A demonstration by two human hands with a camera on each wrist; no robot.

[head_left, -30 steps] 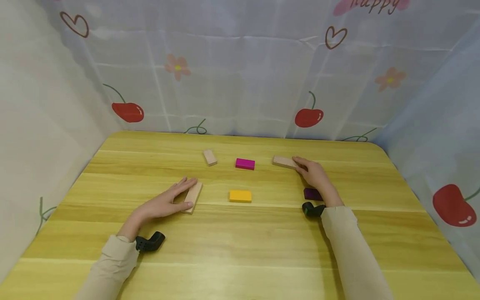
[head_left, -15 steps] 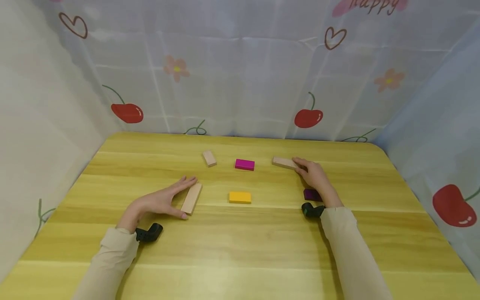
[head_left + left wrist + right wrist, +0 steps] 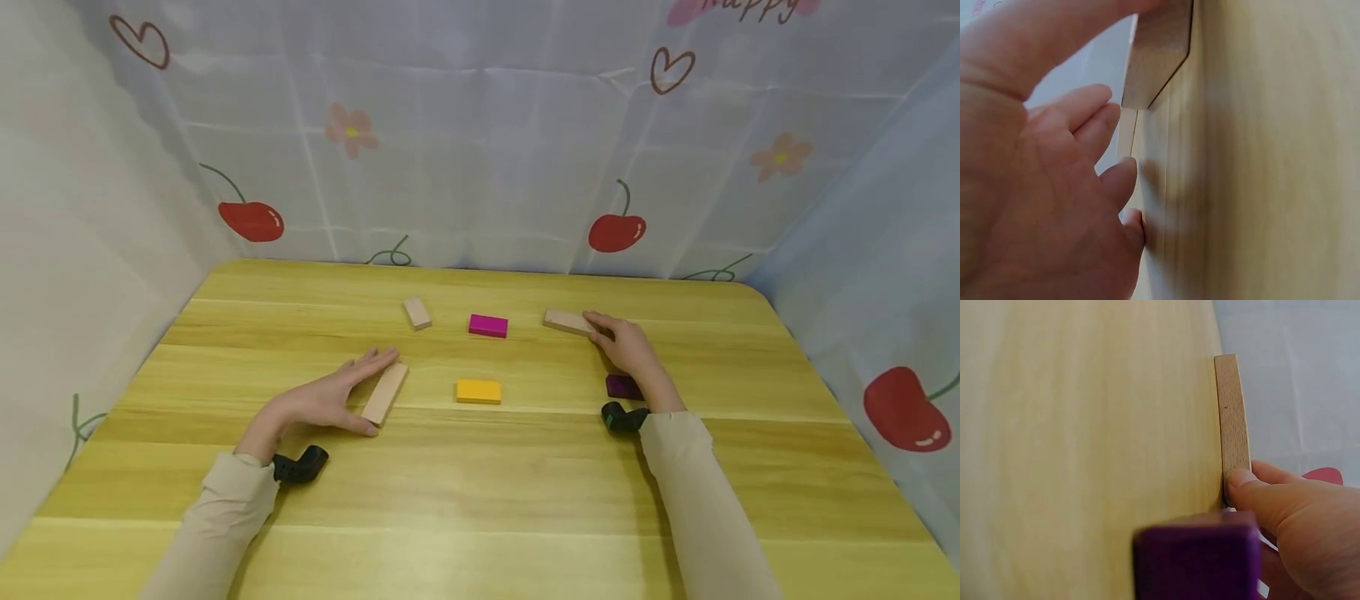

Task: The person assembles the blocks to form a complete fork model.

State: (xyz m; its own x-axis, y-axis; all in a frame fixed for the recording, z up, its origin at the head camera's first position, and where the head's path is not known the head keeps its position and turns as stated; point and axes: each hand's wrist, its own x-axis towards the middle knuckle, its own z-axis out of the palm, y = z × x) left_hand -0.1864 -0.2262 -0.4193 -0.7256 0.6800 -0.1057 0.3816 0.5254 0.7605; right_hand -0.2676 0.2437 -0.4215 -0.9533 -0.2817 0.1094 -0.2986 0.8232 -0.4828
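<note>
on the worktop (image 3: 480, 500), left plank (image 3: 386, 395) and right plank (image 3: 566, 322) lie flat, well apart; right plank could swivel if shifted, being held by one end only; purple block (image 3: 620, 386) might get knocked if right grip (image 3: 628, 346) draws back low; that grip clamped, pinching right plank's right end; left grip (image 3: 318, 402) spread wide along left plank, thumb at near end; whether it pinches, cannot tell

Backdrop cloth (image 3: 480, 150) behind table (image 3: 480, 492): one printed word, "happy" (image 3: 752, 9), brown script on pink patch (image 3: 682, 12), high above table's far right corner; tops of letters cut off by head view's edge.
</note>
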